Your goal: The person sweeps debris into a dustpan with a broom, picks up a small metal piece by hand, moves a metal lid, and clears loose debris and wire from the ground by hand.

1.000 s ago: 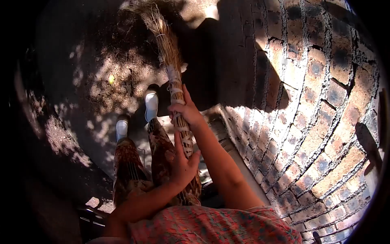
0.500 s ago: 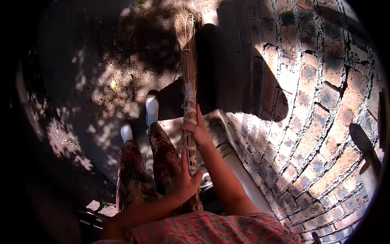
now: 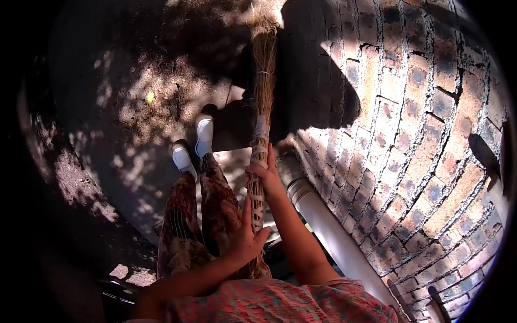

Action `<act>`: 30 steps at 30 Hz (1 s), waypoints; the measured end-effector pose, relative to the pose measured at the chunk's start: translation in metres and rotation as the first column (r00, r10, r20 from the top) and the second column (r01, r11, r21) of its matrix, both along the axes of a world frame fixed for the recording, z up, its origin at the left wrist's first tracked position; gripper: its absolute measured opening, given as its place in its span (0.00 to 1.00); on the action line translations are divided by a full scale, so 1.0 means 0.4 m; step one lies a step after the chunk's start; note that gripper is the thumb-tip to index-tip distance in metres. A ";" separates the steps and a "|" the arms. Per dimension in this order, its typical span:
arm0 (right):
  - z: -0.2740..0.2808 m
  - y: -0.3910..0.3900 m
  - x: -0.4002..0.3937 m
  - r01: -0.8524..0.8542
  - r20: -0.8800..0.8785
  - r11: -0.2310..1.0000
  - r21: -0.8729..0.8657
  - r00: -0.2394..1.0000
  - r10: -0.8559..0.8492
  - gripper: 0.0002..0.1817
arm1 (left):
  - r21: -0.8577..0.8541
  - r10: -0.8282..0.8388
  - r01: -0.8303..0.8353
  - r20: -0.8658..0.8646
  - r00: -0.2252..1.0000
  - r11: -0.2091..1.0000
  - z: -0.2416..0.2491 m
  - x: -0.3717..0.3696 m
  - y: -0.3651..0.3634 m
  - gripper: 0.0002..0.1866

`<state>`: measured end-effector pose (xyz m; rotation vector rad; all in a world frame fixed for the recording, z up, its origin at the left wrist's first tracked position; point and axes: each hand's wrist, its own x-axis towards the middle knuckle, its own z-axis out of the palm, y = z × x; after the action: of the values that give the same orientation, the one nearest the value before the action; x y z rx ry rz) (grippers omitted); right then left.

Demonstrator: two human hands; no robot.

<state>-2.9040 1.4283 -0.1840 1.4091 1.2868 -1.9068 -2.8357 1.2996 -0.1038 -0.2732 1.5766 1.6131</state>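
A grass broom [image 3: 264, 89] points away from me, its handle bound with pale strips and its loose bristle end at the top of the view. Around the middle of the bound handle is my right hand [image 3: 267, 175], thumb across the front and one finger along the side. Lower down, my left hand [image 3: 249, 242] cups the butt of the handle, a finger lying up along it and the thumb out to the right. Part of its grip is hidden behind the palm.
A brick wall [image 3: 404, 140] rises on the right, with a pale pipe [image 3: 328, 220] along its base. White shoes [image 3: 204, 132] stand on dappled ground [image 3: 145, 91], where a yellow leaf [image 3: 151, 97] lies. Dark shadow covers part of the ground and wall.
The broom's bristle end has swung slightly right in view, with both hands still on the handle. The left shoe has come forward, nearly level with the right. More of the pipe shows.
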 end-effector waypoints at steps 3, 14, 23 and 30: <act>-0.168 0.061 0.016 0.056 0.109 0.997 0.051 0.992 -0.061 0.58 | 0.253 -0.220 0.087 0.565 0.795 0.964 -0.153 -0.124 -0.024 0.47; -0.033 -0.188 0.017 -0.006 -0.054 0.995 -0.099 0.999 0.001 0.57 | -0.001 0.021 -0.021 0.104 0.994 1.000 0.034 0.009 -0.177 0.44; -0.336 -0.346 -0.141 -0.130 0.196 0.992 0.010 0.973 0.125 0.58 | 0.017 0.106 -0.150 0.625 0.773 0.989 -0.178 -0.201 -0.328 0.42; -0.083 -0.247 -0.083 -0.142 -0.092 0.989 -0.035 0.986 0.138 0.57 | 0.076 0.127 -0.129 0.037 0.991 0.989 -0.041 -0.023 -0.224 0.42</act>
<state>-2.9371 1.3295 -0.2170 1.1920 1.3419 -1.9091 -2.8448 1.2099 -0.1202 -0.3629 1.4939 1.7559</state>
